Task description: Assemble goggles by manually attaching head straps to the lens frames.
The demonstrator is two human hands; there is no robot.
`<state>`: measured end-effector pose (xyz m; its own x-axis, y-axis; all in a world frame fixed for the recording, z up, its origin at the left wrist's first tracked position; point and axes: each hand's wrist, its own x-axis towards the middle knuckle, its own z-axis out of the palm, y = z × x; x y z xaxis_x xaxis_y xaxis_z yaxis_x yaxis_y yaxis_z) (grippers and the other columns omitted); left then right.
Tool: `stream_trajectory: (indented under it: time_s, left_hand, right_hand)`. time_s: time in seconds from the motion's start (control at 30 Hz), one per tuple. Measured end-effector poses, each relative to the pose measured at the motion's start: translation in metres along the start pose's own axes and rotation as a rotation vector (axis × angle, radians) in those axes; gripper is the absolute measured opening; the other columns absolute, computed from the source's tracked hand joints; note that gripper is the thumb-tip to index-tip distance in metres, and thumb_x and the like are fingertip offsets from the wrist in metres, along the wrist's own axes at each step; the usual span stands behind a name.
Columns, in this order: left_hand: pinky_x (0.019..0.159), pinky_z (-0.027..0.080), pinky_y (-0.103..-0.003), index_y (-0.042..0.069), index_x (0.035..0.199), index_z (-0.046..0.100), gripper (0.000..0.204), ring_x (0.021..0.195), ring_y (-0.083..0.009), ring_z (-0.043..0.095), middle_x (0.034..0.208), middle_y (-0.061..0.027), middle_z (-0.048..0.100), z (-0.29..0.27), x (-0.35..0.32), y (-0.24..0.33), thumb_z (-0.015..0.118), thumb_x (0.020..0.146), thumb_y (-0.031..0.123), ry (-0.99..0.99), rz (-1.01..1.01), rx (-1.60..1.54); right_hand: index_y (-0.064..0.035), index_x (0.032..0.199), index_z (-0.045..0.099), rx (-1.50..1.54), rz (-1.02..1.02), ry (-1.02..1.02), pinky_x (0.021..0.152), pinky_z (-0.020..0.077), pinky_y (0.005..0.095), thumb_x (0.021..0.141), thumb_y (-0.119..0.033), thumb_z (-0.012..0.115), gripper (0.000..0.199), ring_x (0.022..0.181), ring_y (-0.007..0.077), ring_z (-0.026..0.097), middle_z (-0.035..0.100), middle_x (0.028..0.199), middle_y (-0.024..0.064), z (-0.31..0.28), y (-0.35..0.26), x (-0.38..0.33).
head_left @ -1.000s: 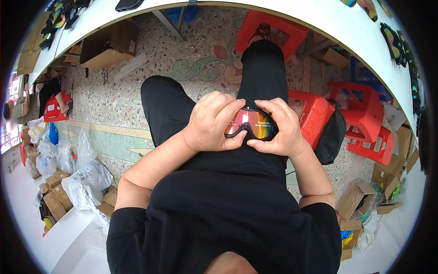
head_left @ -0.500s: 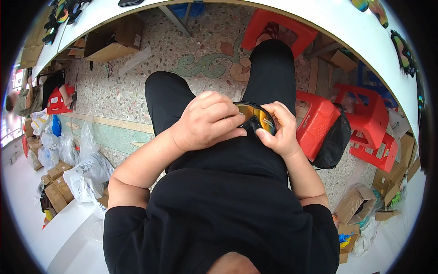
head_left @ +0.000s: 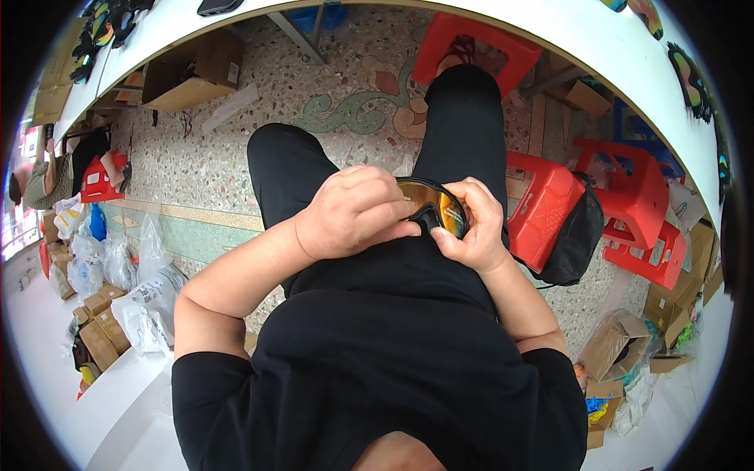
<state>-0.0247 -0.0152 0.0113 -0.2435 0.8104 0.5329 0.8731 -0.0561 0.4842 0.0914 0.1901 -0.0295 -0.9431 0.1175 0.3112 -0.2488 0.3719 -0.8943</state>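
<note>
Bags of plastic lie at the far left. Next, the left hand curls over one end of the goggles; whether it pinches them cannot be told. Above the lap, the right hand grips their other end. Beyond is a red stool, a black bag against it.
</note>
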Motion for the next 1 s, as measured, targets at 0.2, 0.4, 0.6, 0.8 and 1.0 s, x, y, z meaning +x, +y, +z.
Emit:
stream_trajectory:
  time_s: [0.2,0.4,0.6,0.8,1.0]
  left_hand:
    - [0.079,0.049,-0.04,0.007,0.108,0.06,0.059,0.092,-0.0279,0.062,0.102,-0.0074,0.062,-0.008,-0.011,-0.005,0.088,0.063,0.036,0.116,-0.158,-0.031]
    - [0.077,0.05,-0.04,0.005,0.103,0.064,0.051,0.086,-0.0271,0.064,0.095,-0.0072,0.065,-0.013,-0.014,-0.001,0.088,0.065,0.03,0.072,-0.077,-0.007]
    - [0.073,0.052,-0.038,0.005,0.092,0.068,0.034,0.085,-0.0247,0.064,0.093,-0.0052,0.065,-0.014,-0.009,0.011,0.086,0.067,0.021,0.055,-0.041,-0.023]
    - [0.069,0.053,-0.036,0.002,0.091,0.068,0.033,0.079,-0.0243,0.063,0.087,-0.0059,0.064,-0.011,-0.013,0.017,0.086,0.068,0.016,0.096,-0.021,-0.053]
    - [0.071,0.052,-0.036,0.004,0.09,0.067,0.033,0.082,-0.0253,0.064,0.089,-0.0061,0.063,-0.006,-0.013,0.002,0.086,0.069,0.019,0.127,-0.021,-0.085]
  right_hand:
    - [0.0013,0.096,0.064,-0.018,-0.063,0.004,0.057,0.0456,0.0313,0.061,-0.027,0.078,0.048,0.063,0.0218,0.055,0.057,0.075,0.0098,-0.001,0.001,-0.001]
    - [0.0024,0.096,0.063,0.095,0.024,-0.021,0.056,0.0405,0.0285,0.063,-0.027,0.077,0.046,0.062,0.0178,0.049,0.051,0.075,0.0068,0.004,0.005,-0.002]
    - [0.0024,0.094,0.062,0.216,0.142,-0.085,0.056,0.0397,0.0279,0.065,-0.029,0.077,0.045,0.062,0.0158,0.049,0.05,0.074,0.0066,0.007,0.007,-0.006]
    - [0.0025,0.093,0.061,0.114,-0.039,-0.102,0.057,0.0425,0.0309,0.064,-0.029,0.075,0.045,0.061,0.0222,0.052,0.053,0.074,0.0098,0.004,-0.002,0.001]
    - [0.002,0.096,0.06,-0.035,-0.136,-0.023,0.055,0.044,0.0331,0.062,-0.027,0.077,0.048,0.06,0.0251,0.053,0.054,0.073,0.0107,0.003,0.001,0.005]
